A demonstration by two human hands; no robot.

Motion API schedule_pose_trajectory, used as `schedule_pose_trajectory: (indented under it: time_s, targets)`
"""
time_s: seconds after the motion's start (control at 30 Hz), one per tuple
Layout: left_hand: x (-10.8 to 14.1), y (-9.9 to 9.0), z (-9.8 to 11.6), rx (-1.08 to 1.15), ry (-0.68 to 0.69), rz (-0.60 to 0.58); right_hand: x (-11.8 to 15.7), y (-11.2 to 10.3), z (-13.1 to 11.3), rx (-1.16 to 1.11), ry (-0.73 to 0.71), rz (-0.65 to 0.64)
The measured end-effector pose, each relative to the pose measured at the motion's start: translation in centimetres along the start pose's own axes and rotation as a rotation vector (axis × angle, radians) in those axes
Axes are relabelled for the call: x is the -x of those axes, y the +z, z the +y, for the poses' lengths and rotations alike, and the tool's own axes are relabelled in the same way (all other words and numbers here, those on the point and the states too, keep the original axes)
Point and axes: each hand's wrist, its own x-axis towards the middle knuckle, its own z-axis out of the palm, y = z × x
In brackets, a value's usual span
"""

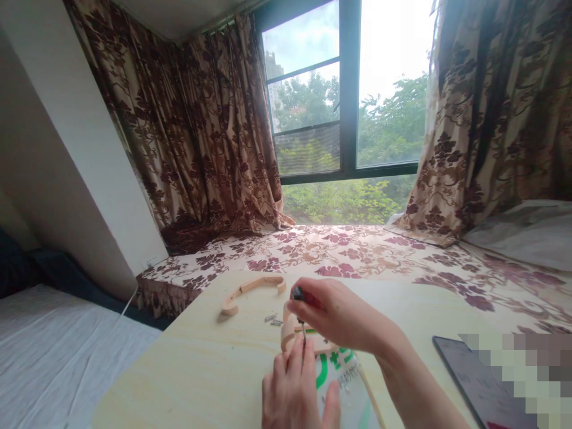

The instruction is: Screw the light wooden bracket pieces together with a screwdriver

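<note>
Bed (67,363): covered in a pale sheet, placed beyond the left edge of the table (179,363).
Curved wooden strip (252,286): laid near the surface's far left corner, hooked at both ends; probably set aside to leave working room.
Metal pins (277,323): scattered between strip and hands, seemingly kept within reach; their exact kind cannot be told.
Left hand (291,384): laid palm down at the near edge, fingertips by the screwdriver shaft, apparently steadying the work; whether anything is pinched cannot be told.
Second wooden piece (287,335): placed mid-surface, under the tool, partly hidden by both hands.
Right hand (319,302): clamped around the black-handled screwdriver (298,293), which is held nearly upright, probably so that pressure is sent straight down.
Printed plastic bag (348,399): spread toward the near edge, green lettering showing, perhaps as padding.
Tablet-like panel (482,381): laid toward the right edge, apart from the right forearm, partly covered by pixelation.
Window bench (335,238): draped in floral cloth, beyond the far edge.
</note>
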Motion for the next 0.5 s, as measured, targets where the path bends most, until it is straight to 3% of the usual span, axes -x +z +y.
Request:
schedule_pose_trajectory:
  time_s: [0.5]
  targets:
    - [0.1,1.3,-0.5,-0.138,0.044,-0.002,-0.4,0.7,0.6,-0.002,0.053,0.020]
